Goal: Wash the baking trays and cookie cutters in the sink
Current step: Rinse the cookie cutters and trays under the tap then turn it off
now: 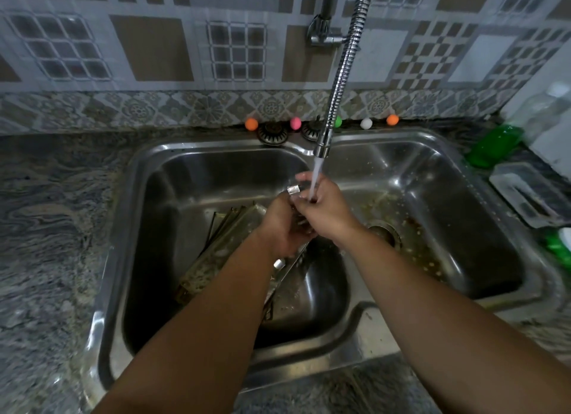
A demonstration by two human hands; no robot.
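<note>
Both my hands meet under the running tap (323, 141) above the divide of the double steel sink (136, 178). My right hand (324, 206) and my left hand (282, 225) together hold a small shiny metal cookie cutter (293, 190); water falls on the right hand's fingers. Several baking trays (222, 246) lean stacked in the left basin, below my left forearm. Another small metal cutter (279, 263) shows beside my left wrist, over the trays.
The right basin (432, 215) has a drain and brown residue on its floor. Green dish soap bottle (494, 144) and a soap tray (525, 194) stand on the right counter. Coloured balls (251, 124) line the back ledge. Granite counter (52, 228) lies to the left.
</note>
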